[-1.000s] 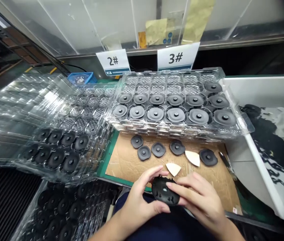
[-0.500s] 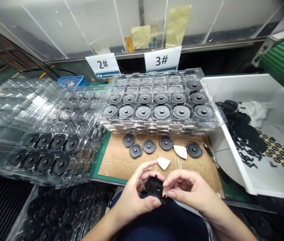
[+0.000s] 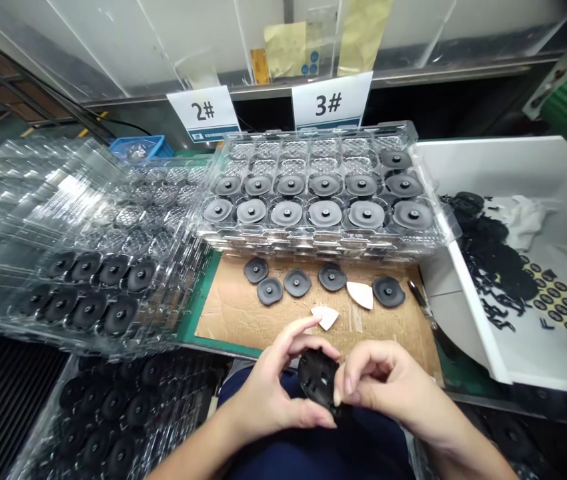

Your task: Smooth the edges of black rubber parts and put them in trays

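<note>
Just over my lap, my left hand [image 3: 288,380] grips a round black plastic part [image 3: 317,377] between thumb and fingers. Its inner side, with small posts and holes, faces me. My right hand [image 3: 381,380] is closed in a pinch at the part's right edge; whatever lies between those fingertips is hidden. Beyond the hands, several black discs [image 3: 297,283] with raised centres lie on a cardboard sheet [image 3: 243,320]. Two white, roughly triangular pieces lie there too, one [image 3: 324,317] near my left fingertips and another [image 3: 360,295] further right.
Clear plastic trays [image 3: 313,243] with black discs stand behind the cardboard. More trays [image 3: 98,287] are stacked at left. A white bin [image 3: 483,320] at right holds black parts and yellow-backed stickers [image 3: 561,300]. A pen-like tool [image 3: 421,300] lies beside it.
The black part has been tilted in my left hand, so more of its round inner side shows. My right hand has shifted slightly right with it. The view has moved a little.
</note>
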### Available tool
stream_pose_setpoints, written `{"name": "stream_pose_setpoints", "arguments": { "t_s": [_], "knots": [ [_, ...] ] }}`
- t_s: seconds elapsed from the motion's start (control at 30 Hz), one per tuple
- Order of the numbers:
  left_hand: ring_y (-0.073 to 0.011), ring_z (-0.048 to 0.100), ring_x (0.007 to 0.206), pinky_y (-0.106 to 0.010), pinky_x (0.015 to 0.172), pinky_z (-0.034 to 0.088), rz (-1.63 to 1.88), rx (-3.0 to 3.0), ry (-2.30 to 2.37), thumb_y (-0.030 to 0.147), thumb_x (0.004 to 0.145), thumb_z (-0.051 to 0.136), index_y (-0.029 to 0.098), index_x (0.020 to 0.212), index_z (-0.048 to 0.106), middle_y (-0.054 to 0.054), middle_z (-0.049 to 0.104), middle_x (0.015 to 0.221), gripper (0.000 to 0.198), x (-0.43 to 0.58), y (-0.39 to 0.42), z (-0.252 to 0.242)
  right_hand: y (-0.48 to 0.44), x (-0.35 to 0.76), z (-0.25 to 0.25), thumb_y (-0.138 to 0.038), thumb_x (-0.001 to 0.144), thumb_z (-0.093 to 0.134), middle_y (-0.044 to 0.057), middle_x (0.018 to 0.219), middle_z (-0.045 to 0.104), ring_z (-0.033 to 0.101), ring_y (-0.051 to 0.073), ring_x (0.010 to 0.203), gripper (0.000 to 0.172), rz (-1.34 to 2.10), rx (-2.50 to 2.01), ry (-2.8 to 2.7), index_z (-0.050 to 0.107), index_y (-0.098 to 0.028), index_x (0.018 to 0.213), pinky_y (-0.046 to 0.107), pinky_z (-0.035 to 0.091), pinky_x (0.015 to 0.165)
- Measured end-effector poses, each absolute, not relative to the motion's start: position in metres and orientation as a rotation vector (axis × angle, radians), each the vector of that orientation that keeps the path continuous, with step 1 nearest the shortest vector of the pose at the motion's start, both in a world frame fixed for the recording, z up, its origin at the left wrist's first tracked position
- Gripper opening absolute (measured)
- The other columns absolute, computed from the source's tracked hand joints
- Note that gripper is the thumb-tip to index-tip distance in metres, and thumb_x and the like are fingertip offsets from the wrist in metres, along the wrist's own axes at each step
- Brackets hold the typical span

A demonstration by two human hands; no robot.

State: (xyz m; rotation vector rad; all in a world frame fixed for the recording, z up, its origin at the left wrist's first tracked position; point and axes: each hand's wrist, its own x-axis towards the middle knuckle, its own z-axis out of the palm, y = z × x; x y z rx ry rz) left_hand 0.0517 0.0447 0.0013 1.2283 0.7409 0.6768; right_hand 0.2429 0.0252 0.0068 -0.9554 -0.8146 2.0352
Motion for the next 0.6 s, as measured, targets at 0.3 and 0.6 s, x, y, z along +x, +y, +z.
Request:
{"name": "stream_pose_setpoints", "arguments": {
  "t_s": [0.3,0.6],
  "knots": [
    [-0.0226,0.060,0.091,-0.032,0.082,0.045,0.634,1.214,0.810,0.031,0.043,0.083,0.019,0.104,0.057,-0.008,0.065,0.098,0.067,0.041,0.052,-0.004,0.024,0.238,-0.005,-0.027,0.064,0.075,0.002,0.067,0.068,0.063,0.012,0.063,0.014,1.936,-1.161,-0.896,0.066,-0.017,0.069,0.019,0.048,0.061],
    [-0.0119,0.054,0.040,-0.023,0.038,0.043,0.537,0.978,1.268,0.061,0.070,0.051,0.016,0.061,0.047,0.000,0.058,0.050,0.046,-0.035,0.061,0.007,0.027,0.222,-0.091,-0.045,0.066,0.065,0.003,0.065,0.067,0.063,0.016,0.057,0.025,1.333,-1.486,-1.436,0.070,-0.022,0.074,0.018,0.050,0.050]
  ]
}}
